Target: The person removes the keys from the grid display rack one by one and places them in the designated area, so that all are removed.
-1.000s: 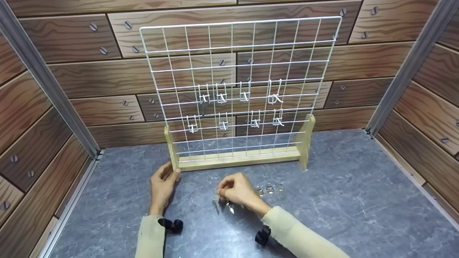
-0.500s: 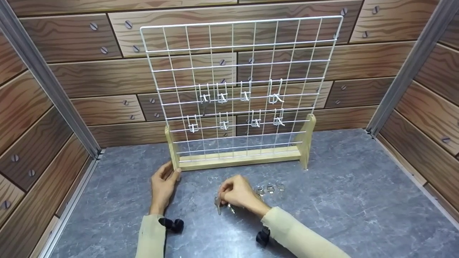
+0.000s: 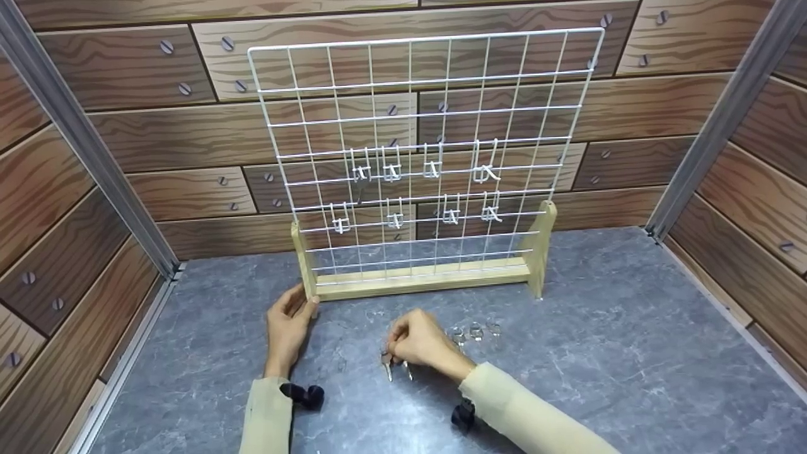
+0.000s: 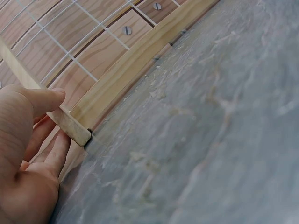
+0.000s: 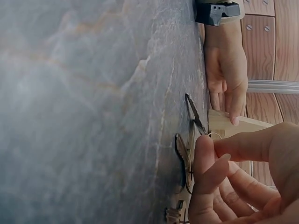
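Observation:
My right hand (image 3: 419, 340) pinches a key ring (image 5: 215, 135) between thumb and index finger, low over the table. From that ring a key (image 3: 388, 367) points toward the near side; its blade (image 5: 195, 116) shows at the fingertips in the right wrist view. Beneath this hand lies a second key (image 5: 183, 150), partly hidden by the fingers. My left hand (image 3: 291, 328) grips the left wooden foot (image 4: 70, 126) of a display stand, thumb on one side and fingers on the other. The stand bears a white wire grid (image 3: 429, 82).
White hooks (image 3: 395, 221) hang on the grid in two rows. A dark key-like piece (image 3: 360, 192) hangs below the upper left hook. Several more keys with rings (image 3: 476, 332) lie right of my right hand on the grey marbled table (image 3: 605, 378). Wood-print walls surround it.
The pinched key has swung slightly rightward and toward the near side, and now shows more clearly below the fingers. My right hand has shifted slightly; the left keeps its hold on the foot.

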A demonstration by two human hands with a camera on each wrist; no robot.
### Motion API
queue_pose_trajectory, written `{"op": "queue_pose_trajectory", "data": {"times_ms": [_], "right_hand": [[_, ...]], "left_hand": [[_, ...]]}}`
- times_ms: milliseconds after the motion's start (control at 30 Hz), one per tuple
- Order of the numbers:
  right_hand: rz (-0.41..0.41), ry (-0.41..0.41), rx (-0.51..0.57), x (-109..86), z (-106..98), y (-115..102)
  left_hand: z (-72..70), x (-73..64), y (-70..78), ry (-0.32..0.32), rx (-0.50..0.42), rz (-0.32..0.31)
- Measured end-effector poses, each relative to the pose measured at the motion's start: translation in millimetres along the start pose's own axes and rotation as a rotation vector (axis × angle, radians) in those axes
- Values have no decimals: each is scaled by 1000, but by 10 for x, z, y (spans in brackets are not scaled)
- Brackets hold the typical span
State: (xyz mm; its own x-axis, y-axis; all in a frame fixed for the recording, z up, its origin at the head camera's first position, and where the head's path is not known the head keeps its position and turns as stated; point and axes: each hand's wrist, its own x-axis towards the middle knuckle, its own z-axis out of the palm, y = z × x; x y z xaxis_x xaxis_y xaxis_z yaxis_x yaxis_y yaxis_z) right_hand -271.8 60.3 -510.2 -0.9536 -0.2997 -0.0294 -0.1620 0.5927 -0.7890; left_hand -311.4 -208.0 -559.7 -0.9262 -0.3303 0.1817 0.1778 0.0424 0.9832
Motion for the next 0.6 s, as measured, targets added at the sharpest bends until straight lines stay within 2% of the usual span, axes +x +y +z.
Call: {"op": "queue_pose_trajectory", "data": {"times_ms": [367,600], "right_hand": [[58,-38,-30,2,-70,-50],[23,-21,-4,13,-182,-143]], "left_hand": [[1,9,8,-5,-2,-5],[-5,-3,6,-7,10,-8]]}}
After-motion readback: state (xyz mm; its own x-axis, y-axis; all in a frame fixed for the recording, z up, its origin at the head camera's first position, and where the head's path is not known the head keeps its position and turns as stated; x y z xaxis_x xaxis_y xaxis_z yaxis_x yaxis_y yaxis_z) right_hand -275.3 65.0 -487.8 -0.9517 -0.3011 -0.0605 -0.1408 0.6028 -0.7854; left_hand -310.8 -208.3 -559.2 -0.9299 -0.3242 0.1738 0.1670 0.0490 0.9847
